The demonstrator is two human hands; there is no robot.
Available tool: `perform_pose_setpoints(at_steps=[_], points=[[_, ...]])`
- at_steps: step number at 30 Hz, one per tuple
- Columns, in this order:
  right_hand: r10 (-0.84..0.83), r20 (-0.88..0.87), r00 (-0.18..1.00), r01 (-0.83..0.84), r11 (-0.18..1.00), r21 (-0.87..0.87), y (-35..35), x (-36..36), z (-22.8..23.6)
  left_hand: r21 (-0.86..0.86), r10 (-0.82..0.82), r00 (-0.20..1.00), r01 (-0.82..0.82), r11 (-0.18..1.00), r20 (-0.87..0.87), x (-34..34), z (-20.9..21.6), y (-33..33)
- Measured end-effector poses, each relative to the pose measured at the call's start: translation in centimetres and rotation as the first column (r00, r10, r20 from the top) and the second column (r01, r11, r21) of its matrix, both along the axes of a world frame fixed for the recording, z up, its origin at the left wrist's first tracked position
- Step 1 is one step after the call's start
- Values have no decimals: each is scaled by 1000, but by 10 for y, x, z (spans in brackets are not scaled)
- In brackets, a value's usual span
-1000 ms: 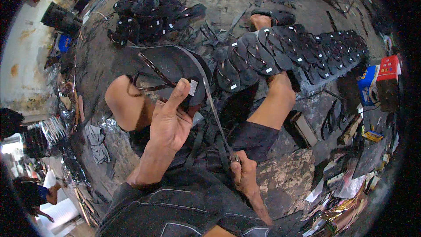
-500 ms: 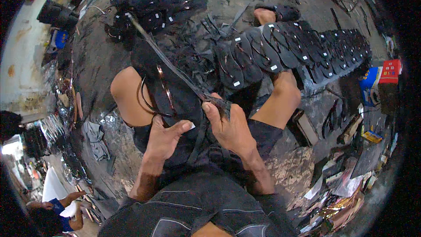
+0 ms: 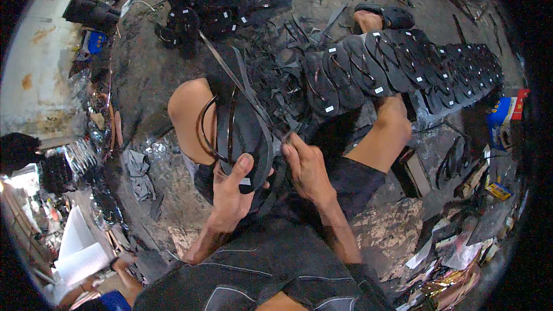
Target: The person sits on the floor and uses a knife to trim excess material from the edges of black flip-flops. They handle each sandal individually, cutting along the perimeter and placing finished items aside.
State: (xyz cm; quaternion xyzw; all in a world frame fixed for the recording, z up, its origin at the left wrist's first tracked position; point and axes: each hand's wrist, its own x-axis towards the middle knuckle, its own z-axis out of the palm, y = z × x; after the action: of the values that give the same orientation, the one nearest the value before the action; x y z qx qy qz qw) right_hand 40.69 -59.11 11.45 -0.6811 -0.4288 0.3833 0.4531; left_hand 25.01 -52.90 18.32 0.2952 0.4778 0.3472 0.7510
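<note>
A black flip-flop (image 3: 246, 132) with a shiny dark strap lies tilted over my left thigh, toe end away from me. My left hand (image 3: 233, 190) grips its heel end, thumb on top by a small white label and fingers underneath. In my right hand (image 3: 310, 167) is a long, thin, greyish knife (image 3: 222, 62), its blade slanting far left across the flip-flop's right edge. A narrow dark strip (image 3: 245, 75) runs along that same edge; whether it is still joined to the sole cannot be made out. My right fingers hide the knife's handle.
An overlapping row of black flip-flops (image 3: 368, 63) stretches right, past my right knee. More flip-flops lie in a heap (image 3: 213, 0) at the far left. Dark scraps (image 3: 282, 75) cover the floor between. At the lower left is another person's arm (image 3: 128, 276) beside white sheets.
The flip-flop has turned so its top and strap show more fully. My left thumb has shifted on its heel. The knife now lies against its right edge, and a narrow strip shows there.
</note>
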Motion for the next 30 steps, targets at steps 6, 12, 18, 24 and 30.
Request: perform_pose_setpoints(at_steps=[6,12,18,24,30], points=[[-213,-203,956,252,949,190,95,32,-12,-8,-41,999,41,999,-20,-5,3,-10],[-92,-396,914,229,922,313,98,46,27,303,-349,714,614,729,-606,9,18,2],[-222,-284,933,304,908,287,34,19,66,397,-224,954,287,872,-199,40,24,75],[-6,40,999,8,999,-46,-124,-6,37,158,-171,966,203,966,-192,22,50,53],[-3,77,997,17,984,-178,-150,-31,24,174,-215,960,246,954,-179,8,48,42]])
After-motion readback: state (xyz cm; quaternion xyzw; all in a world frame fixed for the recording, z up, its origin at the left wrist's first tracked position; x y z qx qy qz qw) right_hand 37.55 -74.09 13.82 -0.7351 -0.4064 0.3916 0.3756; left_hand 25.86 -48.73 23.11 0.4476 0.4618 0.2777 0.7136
